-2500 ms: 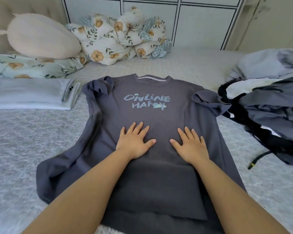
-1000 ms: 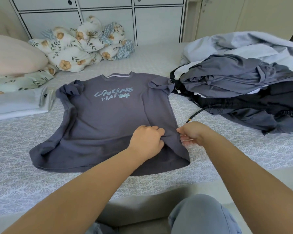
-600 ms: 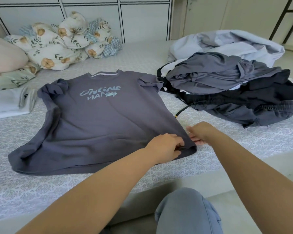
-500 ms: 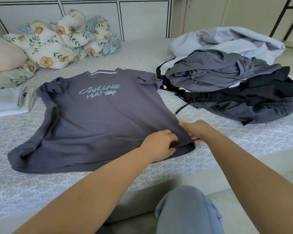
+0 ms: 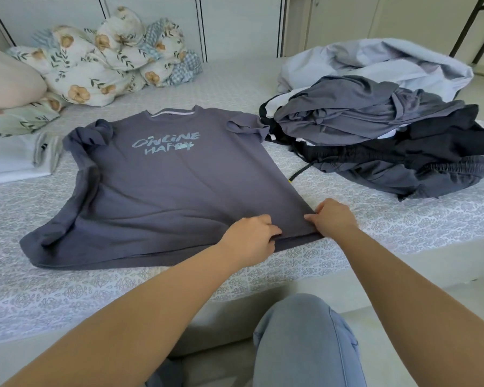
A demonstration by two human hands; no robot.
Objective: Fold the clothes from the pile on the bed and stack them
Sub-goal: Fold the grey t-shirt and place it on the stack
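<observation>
At the bed's [image 5: 403,227] near edge, both my hands still pinch the one grey T-shirt's [image 5: 165,191] hem corner: left hand [image 5: 249,238] curled on the fabric, right hand [image 5: 333,217] gripping beside it, barely shifted since half a second ago. One unfolded pile [image 5: 375,129] sits right, one folded stack [image 5: 11,157] left.

A grey T-shirt [image 5: 173,188] lies flat, print up, at centre of the bed [image 5: 403,219]. Left hand [image 5: 249,238] and right hand [image 5: 333,217] both pinch its hem at approx. 5 o'clock corner. Pile of clothes [image 5: 375,129] at 2 o'clock, touching the sleeve. Folded white cloth [image 5: 9,160] at 9 o'clock, floral bedding [image 5: 106,60] at 11.
</observation>
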